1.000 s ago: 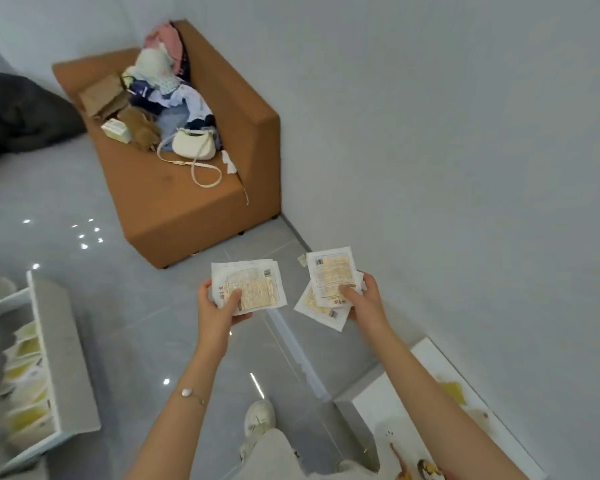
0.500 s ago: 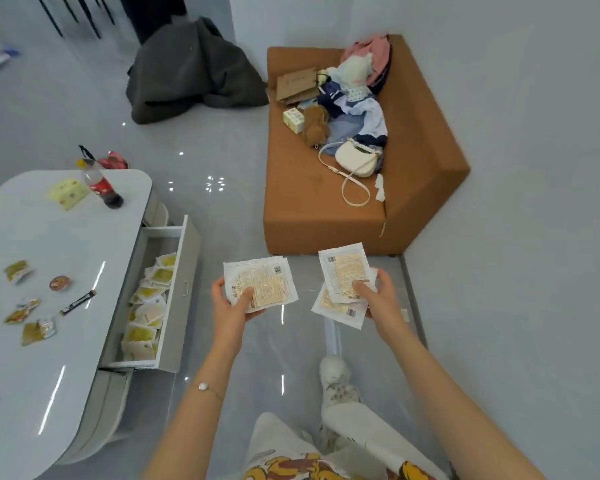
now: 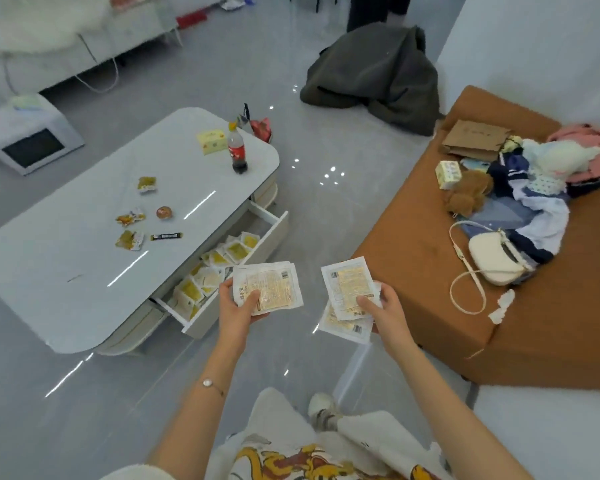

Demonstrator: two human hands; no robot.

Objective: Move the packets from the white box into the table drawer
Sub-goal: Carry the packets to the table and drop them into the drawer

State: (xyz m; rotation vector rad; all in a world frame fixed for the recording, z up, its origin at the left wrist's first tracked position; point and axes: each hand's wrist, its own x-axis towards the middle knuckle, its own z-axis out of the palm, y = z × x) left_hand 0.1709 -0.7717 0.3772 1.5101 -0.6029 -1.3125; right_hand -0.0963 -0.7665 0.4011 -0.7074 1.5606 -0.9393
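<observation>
Glossy grey floor tiles all round, and the white coffee table (image 3: 84, 271) is the thing to go by. Its drawer (image 3: 274, 230) is pulled out of the side facing the sofa, with a layer of yellow packets (image 3: 219, 258) lying in it.

Just off the drawer's front, out over the floor, the left hand (image 3: 238, 308) holds a small stack of packets (image 3: 274, 285). Thumb on top, fingers curled underneath, so a proper pinch. The right hand (image 3: 381, 313) is a bit further from the table, pinching a second bunch of packets (image 3: 349, 289). That bunch is fanned out, one on top and at least one more poking out below, thumb on top there too. Both bunches are in the air, touching neither table nor drawer.

On the tabletop a cola bottle (image 3: 237, 150) stands upright near the far corner with a yellow box (image 3: 212, 142) just beside it, and a few snack wrappers (image 3: 129, 220) are scattered mid-table.

Well apart from the table on the drawer side is an orange sofa (image 3: 430, 271) with clothes and a white handbag (image 3: 496, 261) on it. Beyond the table's far end a dark coat (image 3: 371, 74) lies heaped on the floor.
</observation>
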